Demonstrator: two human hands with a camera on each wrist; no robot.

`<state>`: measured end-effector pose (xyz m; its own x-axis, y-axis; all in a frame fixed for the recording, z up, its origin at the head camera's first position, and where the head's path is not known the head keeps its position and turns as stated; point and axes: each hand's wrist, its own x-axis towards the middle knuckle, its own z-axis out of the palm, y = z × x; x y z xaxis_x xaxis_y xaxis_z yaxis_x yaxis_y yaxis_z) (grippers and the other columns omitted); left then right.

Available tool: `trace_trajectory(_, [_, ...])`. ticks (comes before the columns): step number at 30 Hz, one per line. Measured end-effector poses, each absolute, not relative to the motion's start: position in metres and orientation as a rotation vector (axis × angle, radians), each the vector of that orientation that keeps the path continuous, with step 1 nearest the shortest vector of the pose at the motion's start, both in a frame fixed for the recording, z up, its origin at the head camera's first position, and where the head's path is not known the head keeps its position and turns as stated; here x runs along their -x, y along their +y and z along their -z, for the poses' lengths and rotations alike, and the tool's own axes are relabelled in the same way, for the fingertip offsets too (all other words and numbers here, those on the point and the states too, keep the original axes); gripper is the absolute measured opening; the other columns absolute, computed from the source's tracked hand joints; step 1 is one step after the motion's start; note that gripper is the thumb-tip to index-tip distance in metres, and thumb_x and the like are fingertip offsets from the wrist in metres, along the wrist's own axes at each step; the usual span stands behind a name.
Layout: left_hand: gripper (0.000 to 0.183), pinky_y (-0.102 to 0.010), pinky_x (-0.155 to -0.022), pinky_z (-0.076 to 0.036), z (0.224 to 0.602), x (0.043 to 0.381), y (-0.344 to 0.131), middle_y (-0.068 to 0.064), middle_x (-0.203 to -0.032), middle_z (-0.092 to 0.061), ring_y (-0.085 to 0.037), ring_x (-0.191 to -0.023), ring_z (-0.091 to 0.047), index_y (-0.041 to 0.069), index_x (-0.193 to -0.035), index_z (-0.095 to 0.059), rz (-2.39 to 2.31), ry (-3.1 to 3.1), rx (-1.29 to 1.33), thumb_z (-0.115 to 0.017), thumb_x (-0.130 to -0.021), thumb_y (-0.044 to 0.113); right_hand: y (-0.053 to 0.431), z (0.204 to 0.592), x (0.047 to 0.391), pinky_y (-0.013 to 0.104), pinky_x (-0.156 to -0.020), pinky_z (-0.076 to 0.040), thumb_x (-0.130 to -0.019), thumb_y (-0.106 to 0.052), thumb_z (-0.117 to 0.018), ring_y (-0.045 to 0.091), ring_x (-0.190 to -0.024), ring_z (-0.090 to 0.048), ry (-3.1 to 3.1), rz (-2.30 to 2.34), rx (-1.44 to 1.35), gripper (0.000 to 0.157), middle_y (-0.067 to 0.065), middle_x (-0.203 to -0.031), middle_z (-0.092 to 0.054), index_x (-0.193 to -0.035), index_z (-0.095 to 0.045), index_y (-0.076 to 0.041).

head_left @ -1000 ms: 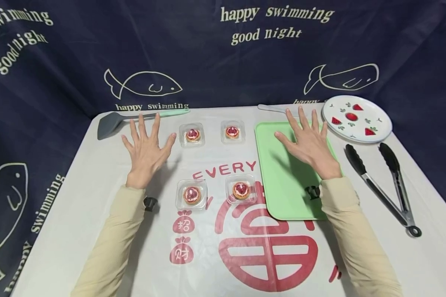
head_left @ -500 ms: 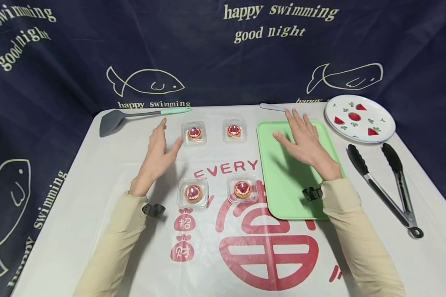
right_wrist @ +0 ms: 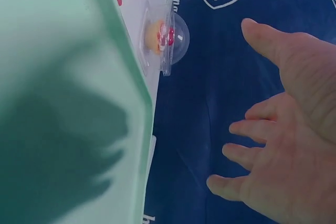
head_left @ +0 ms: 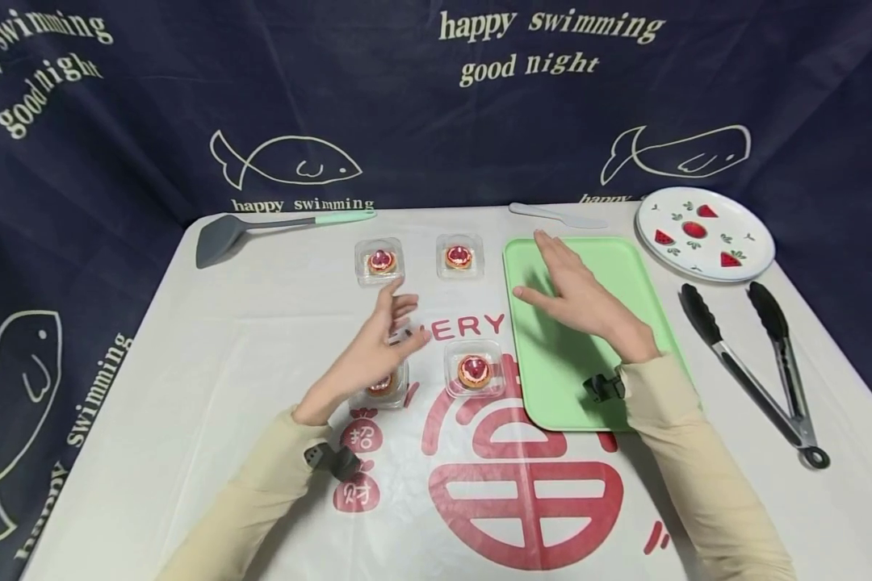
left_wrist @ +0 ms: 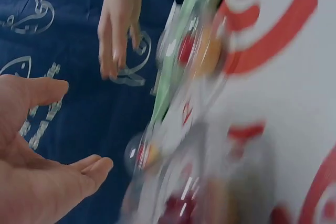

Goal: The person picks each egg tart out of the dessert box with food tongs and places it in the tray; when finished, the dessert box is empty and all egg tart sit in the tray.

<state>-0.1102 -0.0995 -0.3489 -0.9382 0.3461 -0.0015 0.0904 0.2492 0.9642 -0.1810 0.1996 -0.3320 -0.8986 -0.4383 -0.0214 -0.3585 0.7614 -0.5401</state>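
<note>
Small red-topped tarts in clear plastic boxes lie in two rows. My left hand (head_left: 366, 355) hovers over the front left tart box (head_left: 383, 389), partly hiding it, its fingers relaxed and nothing in them. The front right tart box (head_left: 474, 369) is just to its right. Behind stand the back left tart box (head_left: 381, 261) and the back right tart box (head_left: 459, 257). Above the light green tray (head_left: 552, 403) my right hand (head_left: 577, 294) holds its fingers straight and thumb spread, casting a shadow on the tray. In the right wrist view its palm (right_wrist: 294, 166) holds nothing.
A grey spatula with a mint handle (head_left: 221, 240) lies at the back left. Behind the tray is a pale knife (head_left: 552, 215). At the right are a watermelon-patterned plate (head_left: 705, 234) and black-tipped tongs (head_left: 785, 379). A dark fish-print cloth (head_left: 436, 121) hangs behind the table.
My left hand has swung right and nearer, from beside the back boxes to over the front left one. My right hand has shifted slightly left, its fingers drawing together. The boxes have stayed put.
</note>
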Motion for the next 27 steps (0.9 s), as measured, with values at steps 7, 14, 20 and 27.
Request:
trace_trajectory(7, [0.111,-0.049,-0.117,-0.026,0.355,0.085,-0.071,-0.028,-0.15,-0.032,-0.043,-0.138,-0.035,0.001,-0.154,0.001,-1.656,2.288,-0.258,-0.078,-0.076,0.0,0.189,0.331,0.176,0.051,-0.121,-0.012,-0.095,-0.04,-0.061,0.035,-0.149,-0.008,2.729,0.807,0.716,0.09,0.016,-0.163,-0.008,-0.155,-0.008,0.0])
trace_trajectory(14, [0.118,-0.046,-0.119,-0.022,0.371,0.072,-0.054,-0.028,-0.154,-0.024,-0.037,-0.142,-0.028,-0.001,-0.154,0.002,-1.623,2.338,-0.202,-0.081,-0.07,-0.003,0.174,0.333,0.171,0.052,-0.119,-0.018,-0.091,-0.037,-0.067,0.038,-0.146,-0.02,2.611,0.768,0.859,0.086,0.023,-0.157,-0.023,-0.151,-0.023,0.007])
trace_trajectory(20, [0.12,-0.047,-0.119,-0.02,0.383,0.066,-0.042,-0.03,-0.155,-0.017,-0.038,-0.144,-0.023,-0.005,-0.153,0.004,-1.581,2.402,-0.233,-0.081,-0.068,-0.003,0.166,0.338,0.167,0.052,-0.113,-0.032,-0.085,-0.029,-0.077,0.039,-0.138,-0.037,2.48,0.788,0.958,0.083,0.027,-0.147,-0.041,-0.144,-0.035,0.012])
trace_trajectory(27, [0.118,-0.044,-0.117,-0.026,0.394,0.066,-0.033,-0.028,-0.155,-0.019,-0.036,-0.143,-0.024,-0.004,-0.153,0.007,-1.511,2.486,-0.255,-0.076,-0.07,-0.007,0.159,0.347,0.162,0.041,-0.095,-0.047,-0.077,-0.03,-0.083,0.029,-0.111,-0.054,2.385,0.725,1.033,0.086,0.021,-0.13,-0.056,-0.139,-0.043,0.013])
